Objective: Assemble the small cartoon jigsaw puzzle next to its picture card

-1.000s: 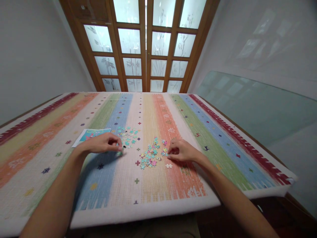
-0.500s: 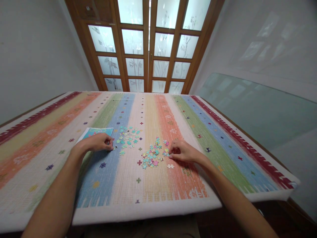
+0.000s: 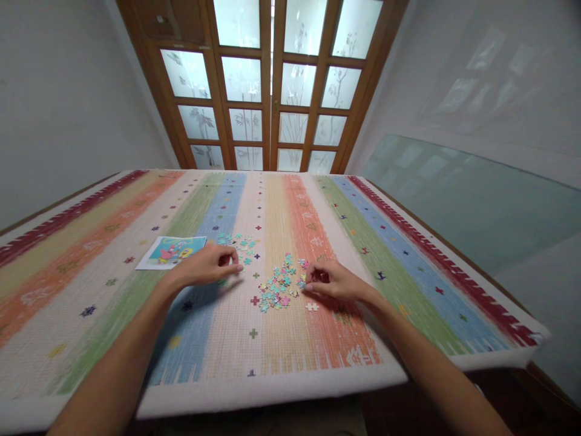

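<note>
left hand [image 3: 212, 264] has swung right from picture card [image 3: 170, 251] to teal pieces [image 3: 247, 243], right hand [image 3: 334, 280] at mixed pile [image 3: 275, 293], both pinched, holds unclear; both groups loose on counter [image 3: 236, 351], none visibly joined.

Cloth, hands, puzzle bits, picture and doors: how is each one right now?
cloth: spread flat
left bits: scattered, partly hidden
right bits: loosely heaped
left hand: curled, above the cloth, grip unclear
right hand: curled at the right bits, grip unclear
picture: lying face up
doors: close together, bright slit between
</note>
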A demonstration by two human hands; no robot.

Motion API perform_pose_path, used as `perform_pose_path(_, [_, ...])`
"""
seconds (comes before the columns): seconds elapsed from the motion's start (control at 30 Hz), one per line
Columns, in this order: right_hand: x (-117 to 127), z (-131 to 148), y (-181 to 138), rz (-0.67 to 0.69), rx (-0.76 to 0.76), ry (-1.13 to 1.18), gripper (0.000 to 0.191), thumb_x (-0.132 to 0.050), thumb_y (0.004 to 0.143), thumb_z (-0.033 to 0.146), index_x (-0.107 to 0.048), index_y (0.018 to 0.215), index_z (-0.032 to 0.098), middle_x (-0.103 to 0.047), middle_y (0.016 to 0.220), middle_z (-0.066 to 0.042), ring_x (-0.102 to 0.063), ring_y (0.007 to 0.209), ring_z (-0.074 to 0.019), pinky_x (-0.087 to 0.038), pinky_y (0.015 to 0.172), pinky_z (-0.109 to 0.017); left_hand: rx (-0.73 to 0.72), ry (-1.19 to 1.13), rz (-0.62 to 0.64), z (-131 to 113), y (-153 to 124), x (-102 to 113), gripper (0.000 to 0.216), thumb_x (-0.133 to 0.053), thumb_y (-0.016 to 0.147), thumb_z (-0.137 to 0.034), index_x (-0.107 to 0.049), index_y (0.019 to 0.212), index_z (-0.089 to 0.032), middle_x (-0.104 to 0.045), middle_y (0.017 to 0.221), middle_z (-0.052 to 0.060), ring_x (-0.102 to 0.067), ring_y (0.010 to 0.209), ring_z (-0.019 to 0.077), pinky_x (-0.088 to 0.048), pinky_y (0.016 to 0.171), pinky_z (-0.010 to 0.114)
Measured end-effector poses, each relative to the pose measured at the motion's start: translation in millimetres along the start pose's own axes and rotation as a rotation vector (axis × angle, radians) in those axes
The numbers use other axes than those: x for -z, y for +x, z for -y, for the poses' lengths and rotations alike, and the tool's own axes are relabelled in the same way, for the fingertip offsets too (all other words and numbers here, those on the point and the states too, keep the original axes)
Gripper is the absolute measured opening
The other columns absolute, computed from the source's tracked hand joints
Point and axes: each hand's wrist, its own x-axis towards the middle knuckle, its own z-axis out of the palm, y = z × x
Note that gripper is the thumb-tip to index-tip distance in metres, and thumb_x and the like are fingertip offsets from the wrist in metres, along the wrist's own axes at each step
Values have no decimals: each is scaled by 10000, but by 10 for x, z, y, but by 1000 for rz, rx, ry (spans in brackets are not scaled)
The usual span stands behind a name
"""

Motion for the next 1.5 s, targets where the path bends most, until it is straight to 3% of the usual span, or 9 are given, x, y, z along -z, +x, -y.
perform_pose_path(0.23, [-232, 92, -2, -14, -3, 243, 298, -794, 820, 455, -630, 826, 206, -607, 666, 15, -503, 570, -114, -400, 529, -263, -343, -239, 59, -610, 139, -765, 293, -602, 957, -469, -698, 965, -193, -623, 673, 7, -503, 582, 141, -371, 601, 286])
perform_pose_path(0.4, [-299, 123, 12, 47, 20, 287, 310, -814, 801, 455, -632, 788, 205, -602, 644, 24, -513, 570, -106, -404, 542, -256, -412, -282, 30, -716, 110, -973, 254, -552, 978, -397, -649, 836, -211, -610, 669, 17, -500, 599, 145, -374, 592, 295])
perform_pose_path(0.5, [-291, 145, 12, 69, -1, 327, 301, -784, 834, 461, -634, 811, 201, -633, 655, 16, -546, 548, -105, -435, 534, -252, -406, -276, 85, -655, 106, -879, 238, -537, 980, -372, -651, 842, -215, -623, 678, 15, -505, 603, 143, -381, 598, 287])
perform_pose_path(0.63, [-247, 147, -2, 38, -34, 318, 329, -727, 883, 505, -638, 824, 194, -665, 642, 0, -567, 503, -106, -453, 510, -253, -345, -231, 198, -443, 120, -591, 354, -441, 1026, -389, -621, 791, -194, -632, 666, 20, -527, 603, 145, -394, 613, 279])
perform_pose_path(0.83, [-177, 128, -16, 8, -78, 279, 343, -709, 897, 535, -643, 831, 205, -671, 608, 4, -585, 470, -107, -462, 503, -259, -128, -31, 136, -15, 76, -185, 376, -545, 929, -487, -610, 719, -182, -575, 622, 6, -464, 590, 149, -312, 587, 273])
perform_pose_path(1.0, [-163, 140, -14, 10, -69, 258, 338, -710, 897, 532, -648, 828, 206, -675, 606, 1, -585, 478, -111, -466, 507, -264, -1, 15, 121, 130, 65, -138, 328, -600, 840, -476, -626, 693, -184, -559, 592, 5, -467, 573, 161, -289, 577, 285])
perform_pose_path(1.13, [-152, 134, -20, -1, -62, 235, 321, -700, 906, 510, -648, 823, 205, -674, 610, -12, -587, 482, -119, -463, 510, -271, 20, 25, 95, 169, 83, -144, 268, -622, 785, -438, -627, 689, -189, -564, 581, 1, -478, 568, 164, -300, 588, 287])
perform_pose_path(1.27, [-116, 107, -24, -19, -58, 226, 338, -679, 913, 526, -649, 817, 202, -653, 600, -15, -583, 493, -133, -458, 511, -283, 50, 27, 73, 203, 51, -67, 331, -649, 773, -509, -599, 672, -198, -567, 583, -4, -477, 573, 163, -296, 584, 281])
perform_pose_path(1.5, [13, 66, -20, -160, 4, 56, 343, -702, 886, 526, -679, 780, 200, -653, 682, -23, -544, 587, -131, -421, 555, -284, 186, 118, 103, 292, -3, 41, 378, -779, 629, -500, -533, 632, -214, -575, 597, -12, -510, 597, 178, -299, 589, 279])
